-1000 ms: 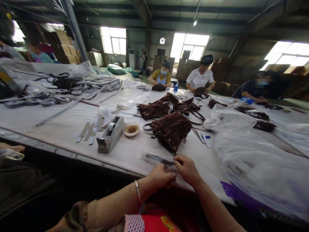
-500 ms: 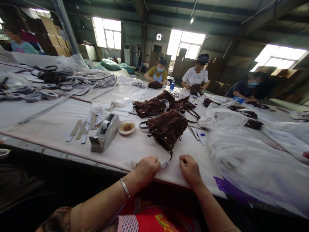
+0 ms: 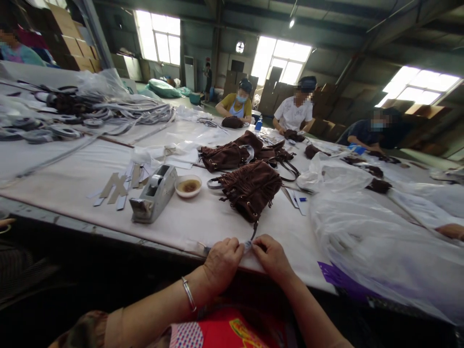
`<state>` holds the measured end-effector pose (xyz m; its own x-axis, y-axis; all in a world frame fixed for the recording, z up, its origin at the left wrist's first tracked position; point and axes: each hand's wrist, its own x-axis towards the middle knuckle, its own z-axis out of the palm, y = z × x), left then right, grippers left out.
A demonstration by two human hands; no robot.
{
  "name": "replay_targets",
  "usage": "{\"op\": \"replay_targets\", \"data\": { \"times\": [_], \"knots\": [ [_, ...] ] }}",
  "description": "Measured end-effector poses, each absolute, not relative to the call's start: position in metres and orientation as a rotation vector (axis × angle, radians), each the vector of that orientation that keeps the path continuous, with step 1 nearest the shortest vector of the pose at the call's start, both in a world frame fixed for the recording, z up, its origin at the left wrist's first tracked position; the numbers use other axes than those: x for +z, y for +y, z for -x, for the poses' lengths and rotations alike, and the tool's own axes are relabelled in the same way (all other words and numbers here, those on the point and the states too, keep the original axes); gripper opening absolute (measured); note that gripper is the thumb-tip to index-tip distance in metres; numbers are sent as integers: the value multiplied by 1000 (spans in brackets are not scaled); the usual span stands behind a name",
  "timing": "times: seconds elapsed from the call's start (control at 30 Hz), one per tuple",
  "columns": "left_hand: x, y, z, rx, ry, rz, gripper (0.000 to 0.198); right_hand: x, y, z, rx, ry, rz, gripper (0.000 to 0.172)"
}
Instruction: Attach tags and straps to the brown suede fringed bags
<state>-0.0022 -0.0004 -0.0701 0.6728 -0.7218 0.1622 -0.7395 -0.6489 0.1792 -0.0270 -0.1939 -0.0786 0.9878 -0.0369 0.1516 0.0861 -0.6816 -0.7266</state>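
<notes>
A brown fringed bag (image 3: 253, 188) lies on the white table, its thin strap running down toward my hands. My left hand (image 3: 224, 263), with a silver bangle on the wrist, is closed on the strap, which has a pale clear wrapping (image 3: 248, 245). The fingertips of my right hand (image 3: 271, 256) pinch the same wrapped part, close beside the left fingers. A bit of the strap's end pokes out left of my left hand, at the table's edge.
A grey tape dispenser (image 3: 154, 193) and a white bowl of brownish stuff (image 3: 188, 186) stand left of the bag. More brown bags (image 3: 228, 154) lie behind. Clear plastic (image 3: 362, 237) covers the right side. Several people work across the table.
My right hand has moved left to the wrapped strap and now pinches it beside my left hand. The view has shifted slightly.
</notes>
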Motion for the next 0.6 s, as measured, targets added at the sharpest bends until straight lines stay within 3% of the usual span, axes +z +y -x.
{"op": "replay_targets", "data": {
  "times": [0.3,0.5,0.6],
  "knots": [
    [-51,-3,11,-73,-1171,-2528,16,-80,-202,18,-626,-63,2508,14],
    [-37,-20,-43,-346,-1102,-2145,29,-86,-215,14,-473,29,2346,12],
    [-51,-40,-69,-374,-868,-2008,22,-87,-219,11,-418,41,2265,13]
  ]
}}
